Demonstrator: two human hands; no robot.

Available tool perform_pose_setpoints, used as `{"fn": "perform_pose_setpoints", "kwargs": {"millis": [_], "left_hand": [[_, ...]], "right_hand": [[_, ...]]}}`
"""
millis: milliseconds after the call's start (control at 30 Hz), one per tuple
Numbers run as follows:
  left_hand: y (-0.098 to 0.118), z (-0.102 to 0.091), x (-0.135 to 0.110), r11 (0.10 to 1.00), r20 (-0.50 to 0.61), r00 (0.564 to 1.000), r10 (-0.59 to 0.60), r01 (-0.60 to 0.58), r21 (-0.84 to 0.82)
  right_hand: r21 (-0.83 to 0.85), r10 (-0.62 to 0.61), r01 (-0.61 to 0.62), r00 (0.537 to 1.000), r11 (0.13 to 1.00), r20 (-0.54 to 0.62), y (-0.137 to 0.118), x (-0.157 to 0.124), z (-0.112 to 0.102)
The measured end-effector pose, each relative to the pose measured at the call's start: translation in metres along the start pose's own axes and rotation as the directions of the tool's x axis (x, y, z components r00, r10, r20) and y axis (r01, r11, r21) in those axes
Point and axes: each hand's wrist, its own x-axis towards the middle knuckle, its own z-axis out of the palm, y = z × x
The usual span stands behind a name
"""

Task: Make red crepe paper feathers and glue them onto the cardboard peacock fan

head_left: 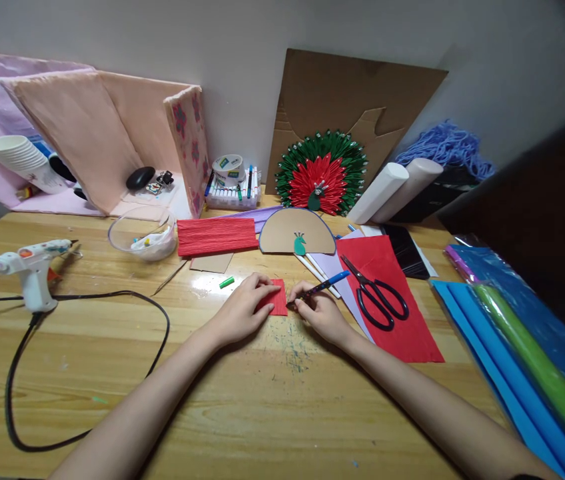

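You're working at a wooden table (pixel 242 407). Brown cardboard panel (pixel 342 93) is standing against the wall at the back. Red sheet (pixel 412 327) is lying to your right. Green-and-red fan shape (pixel 317 175) is standing before the panel. White glue gun (pixel 35 273) is sitting far left, black cable looping out. Folded red crepe strip (pixel 217 237) is lying beyond your left hand, beside a half-round cardboard (pixel 278 235). Black-handled scissors (pixel 377 293) are resting on the red sheet. Left hand (pixel 242 310): thumb and fingers spreading apart, holding the small red piece down. Right hand (pixel 323 317): fingers clamping the blue-ended pen (pixel 330 283), tip pointing down by the piece's right edge; can't tell if touching. Small red piece (pixel 281 295) is lying flat between your hands. Green cap (pixel 226 283) is lying just beyond your left hand.
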Motion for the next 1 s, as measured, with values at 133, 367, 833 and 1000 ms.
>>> {"fn": "perform_pose_setpoints", "kwargs": {"millis": [133, 367, 833, 1000], "left_hand": [[-0.0002, -0.0003, 0.0005, 1.000, 0.006, 1.000, -0.005, 0.005, 0.004], [-0.0013, 0.0007, 0.0004, 1.000, -0.008, 1.000, 0.010, -0.010, 0.012], [-0.0008, 0.0001, 0.0004, 1.000, 0.009, 1.000, 0.004, -0.004, 0.019], [-0.0010, 0.0000, 0.0003, 1.000, 0.012, 1.000, 0.000, 0.000, 0.015]], "right_hand": [[0.043, -0.007, 0.007, 1.000, 0.999, -0.010, 0.0008, 0.0010, -0.0002], [0.000, -0.008, 0.008, 1.000, 1.000, 0.009, 0.0019, -0.0004, 0.0000], [0.054, -0.006, 0.005, 1.000, 0.999, 0.025, -0.0003, -0.0012, -0.0006], [0.011, -0.018, 0.017, 0.995, 1.000, 0.094, -0.0021, -0.0023, -0.0005]]}}
